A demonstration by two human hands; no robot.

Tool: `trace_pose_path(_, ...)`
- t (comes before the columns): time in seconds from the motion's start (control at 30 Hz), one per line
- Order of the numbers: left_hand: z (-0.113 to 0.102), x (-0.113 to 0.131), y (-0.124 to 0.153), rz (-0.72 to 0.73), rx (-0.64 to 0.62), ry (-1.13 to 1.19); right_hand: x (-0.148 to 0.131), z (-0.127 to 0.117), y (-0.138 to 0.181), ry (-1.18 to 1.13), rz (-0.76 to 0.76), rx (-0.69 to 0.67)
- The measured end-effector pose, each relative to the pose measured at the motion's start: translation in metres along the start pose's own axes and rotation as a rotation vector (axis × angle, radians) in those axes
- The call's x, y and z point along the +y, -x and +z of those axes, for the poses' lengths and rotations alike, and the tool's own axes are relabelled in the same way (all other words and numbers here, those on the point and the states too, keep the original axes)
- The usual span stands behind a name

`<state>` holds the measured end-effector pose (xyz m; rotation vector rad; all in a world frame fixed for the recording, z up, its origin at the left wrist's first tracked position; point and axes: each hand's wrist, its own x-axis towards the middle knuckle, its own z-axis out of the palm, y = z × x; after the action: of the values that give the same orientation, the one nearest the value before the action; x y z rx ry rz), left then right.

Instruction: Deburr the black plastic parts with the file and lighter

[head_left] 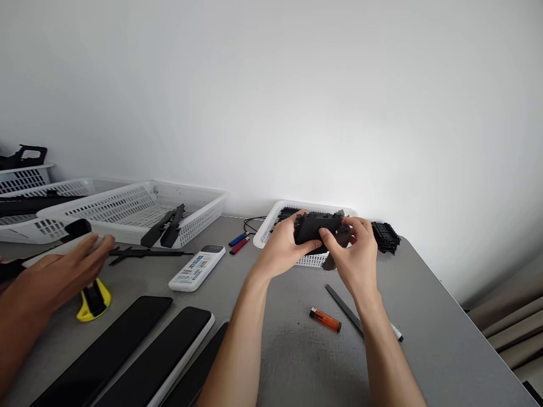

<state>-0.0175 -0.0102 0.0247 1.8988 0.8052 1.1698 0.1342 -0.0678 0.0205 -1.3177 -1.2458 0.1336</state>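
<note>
A black plastic part (313, 227) with a toothed upper edge is held up between my two hands, above the front of a small white basket. My left hand (280, 244) is closed around the part's left end, its thumb along the lower edge. My right hand (355, 249) grips the right side, thumb pressed on the front face and fingers bent behind. A thin dark piece hangs below and beside the part near my right fingers; I cannot tell whether it is joined on. The fingers hide the part's back.
A co-worker's hand (72, 263) holds a pale object at left. Large white baskets (203, 212) and a small basket (265, 232) stand along the wall. On the table lie an orange lighter (326, 320), a flat file (343, 305), a white device (197, 269), black panels (163, 356) and stacked black parts (385, 237).
</note>
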Motion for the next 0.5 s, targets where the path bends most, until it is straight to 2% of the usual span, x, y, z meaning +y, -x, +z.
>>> trace_pose_path(0.23,0.0016,0.001,0.0006,-0.001,0.016,-0.081,0.0081,-0.0023,-0.0035,-0.031,0.032,-0.033)
trace_pose_path(0.5,0.0004,-0.0007,0.0012,0.007,0.033,-0.045,0.0036,-0.0045,-0.0018,-0.028,0.039,-0.046)
